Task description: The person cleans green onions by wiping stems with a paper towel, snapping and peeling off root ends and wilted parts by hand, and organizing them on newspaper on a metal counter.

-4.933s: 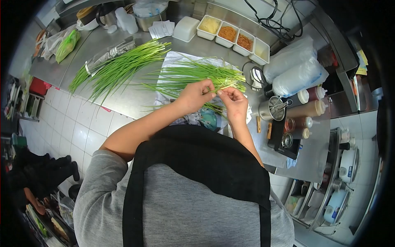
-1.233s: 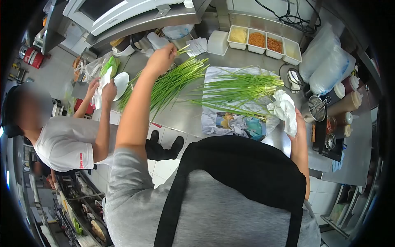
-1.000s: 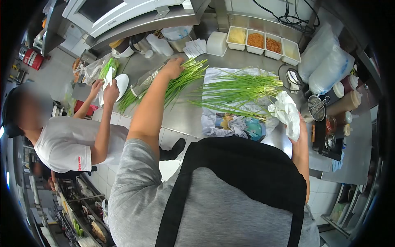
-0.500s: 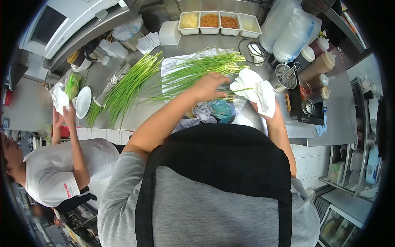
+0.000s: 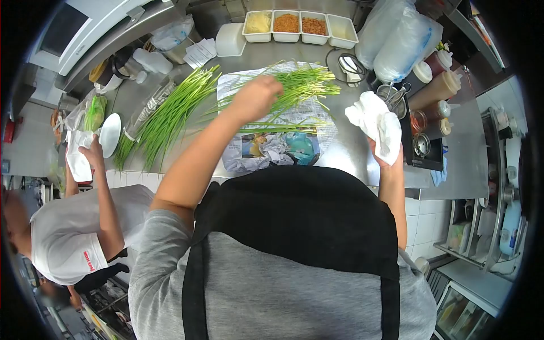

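My left hand (image 5: pixel 260 97) is over the pile of chives (image 5: pixel 306 84), its fingers curled and slightly blurred; whatever may be in them is hidden. A crumpled white cloth (image 5: pixel 377 122) is gripped in my right hand (image 5: pixel 386 160), held up at the right of the newspaper (image 5: pixel 327 136). The chives lie across the newspaper with their pale ends to the right. A thin row of loose stalks (image 5: pixel 283 128) lies nearer to me, apart from the main pile. Crumpled paper (image 5: pixel 266 154) rests on the newspaper's near edge.
A second chive bunch (image 5: pixel 170 122) lies left, beside a white dish (image 5: pixel 111 135). White tubs of food (image 5: pixel 287 25) line the back. Plastic bags (image 5: pixel 402 45), sauce bottles (image 5: pixel 445 88) and a black tray (image 5: pixel 433 156) stand right. A co-worker (image 5: pixel 85 226) holds white cloth or paper at left.
My left hand has moved up and left, its fingers now curled, leaving loose stalks on the near newspaper. My right hand has carried the cloth rightward, away from the chives.
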### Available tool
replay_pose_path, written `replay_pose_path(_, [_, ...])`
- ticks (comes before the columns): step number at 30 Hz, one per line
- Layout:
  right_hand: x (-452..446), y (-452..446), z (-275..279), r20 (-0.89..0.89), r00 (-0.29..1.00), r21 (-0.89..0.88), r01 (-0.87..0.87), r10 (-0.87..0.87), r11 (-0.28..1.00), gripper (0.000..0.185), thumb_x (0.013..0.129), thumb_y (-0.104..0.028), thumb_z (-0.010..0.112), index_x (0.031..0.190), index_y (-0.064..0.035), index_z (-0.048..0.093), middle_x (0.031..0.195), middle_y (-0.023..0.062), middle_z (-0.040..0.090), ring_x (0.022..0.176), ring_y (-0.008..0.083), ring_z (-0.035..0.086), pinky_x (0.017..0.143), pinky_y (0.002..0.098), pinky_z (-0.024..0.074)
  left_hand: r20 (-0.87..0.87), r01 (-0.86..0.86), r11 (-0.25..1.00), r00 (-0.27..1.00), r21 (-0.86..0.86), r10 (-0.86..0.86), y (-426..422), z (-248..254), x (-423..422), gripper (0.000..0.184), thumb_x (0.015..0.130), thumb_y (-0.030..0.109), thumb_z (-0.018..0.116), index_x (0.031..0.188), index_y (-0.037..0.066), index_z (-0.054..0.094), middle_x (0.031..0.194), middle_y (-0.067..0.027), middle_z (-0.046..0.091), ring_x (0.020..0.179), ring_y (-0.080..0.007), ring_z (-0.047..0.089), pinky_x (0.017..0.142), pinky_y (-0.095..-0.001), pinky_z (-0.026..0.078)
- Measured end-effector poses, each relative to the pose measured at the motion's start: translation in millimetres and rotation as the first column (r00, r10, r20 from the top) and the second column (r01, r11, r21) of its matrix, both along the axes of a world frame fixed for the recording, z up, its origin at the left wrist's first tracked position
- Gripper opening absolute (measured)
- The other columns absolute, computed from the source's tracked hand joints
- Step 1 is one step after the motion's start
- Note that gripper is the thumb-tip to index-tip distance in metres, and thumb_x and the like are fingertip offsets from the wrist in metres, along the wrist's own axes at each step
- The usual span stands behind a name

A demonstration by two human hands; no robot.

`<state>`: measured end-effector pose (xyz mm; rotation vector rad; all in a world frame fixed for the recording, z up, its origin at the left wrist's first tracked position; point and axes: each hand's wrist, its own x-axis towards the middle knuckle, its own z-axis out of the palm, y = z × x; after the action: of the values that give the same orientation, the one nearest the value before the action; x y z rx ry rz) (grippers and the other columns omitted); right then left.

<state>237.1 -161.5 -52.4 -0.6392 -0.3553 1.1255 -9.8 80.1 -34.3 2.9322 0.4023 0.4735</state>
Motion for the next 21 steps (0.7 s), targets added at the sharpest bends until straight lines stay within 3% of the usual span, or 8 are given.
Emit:
replay_pose_path(1, [2,-3,-9,-0.095,0.994,-0.038,0.052,-0.055,0.998,0.043,0.090,-0.021,0.049,0.126,0.0023,0.044,0.124,0.0162,0.053,0.109,0.0283,0.055,0.092,0.0382,0.0481,-0.110,-0.035,0.990,0.994,-0.136,0.020,-9,-11,1,0.021,0.072,0.009,0.064,0.092,0.009,0.058,0.097,-0.0098,0.058,0.093,-0.0302,0.056,0.077,-0.0397,0.047])
replay_pose_path(4, [0,-7,-26,-0.105,0.986,-0.103,0.116,-0.127,0.988,0.040,0.090,-0.021,0.049,0.124,0.0007,0.047,0.121,0.0157,0.054,0.107,0.0279,0.056,0.091,0.0386,0.0488,-0.291,-0.096,0.939,0.957,-0.331,-0.005,-30,-29,2,0.026,0.070,0.011,0.067,0.094,0.011,0.057,0.098,-0.0082,0.057,0.094,-0.0297,0.056,0.076,-0.0393,0.047])
replay_pose_path(10, [5,-16,-44,-0.141,0.978,-0.150,0.129,-0.151,0.980,0.039,0.090,-0.020,0.050,0.123,-0.0002,0.047,0.122,0.0151,0.054,0.108,0.0273,0.056,0.092,0.0392,0.0476,-0.215,-0.094,0.939,0.976,-0.332,0.022,-49,-33,-1,0.035,0.065,0.018,0.074,0.097,0.012,0.058,0.099,-0.0079,0.058,0.093,-0.0277,0.057,0.075,-0.0390,0.047])
replay_pose_path(16, [-3,-15,-37,-0.113,0.980,-0.123,0.147,-0.161,0.981,0.037,0.090,-0.020,0.051,0.121,0.0002,0.049,0.120,0.0147,0.055,0.106,0.0266,0.057,0.092,0.0385,0.0477,-0.038,0.031,0.910,0.998,-0.413,-0.052,-40,-38,16,0.022,0.070,0.015,0.069,0.090,0.011,0.060,0.090,-0.0076,0.059,0.091,-0.0277,0.057,0.075,-0.0388,0.047])
replay_pose_path(19, [-2,-15,-40,-0.115,0.972,-0.173,0.185,-0.207,0.967,0.035,0.090,-0.019,0.050,0.119,0.0001,0.050,0.115,0.0144,0.057,0.102,0.0262,0.058,0.087,0.0381,0.0501,-0.131,-0.081,0.955,0.990,-0.285,0.045,-60,-42,30,0.012,0.073,0.012,0.065,0.084,0.009,0.061,0.083,-0.0079,0.059,0.086,-0.0286,0.057,0.074,-0.0389,0.047])
replay_pose_path(21, [1,-16,-39,-0.108,0.965,-0.198,0.216,-0.240,0.956,0.034,0.090,-0.019,0.050,0.118,0.0003,0.051,0.111,0.0136,0.059,0.099,0.0252,0.059,0.084,0.0369,0.0510,-0.063,-0.044,0.960,0.998,-0.276,0.028,-55,-42,33,0.012,0.072,0.012,0.064,0.084,0.009,0.060,0.082,-0.0085,0.060,0.084,-0.0299,0.057,0.074,-0.0395,0.047])
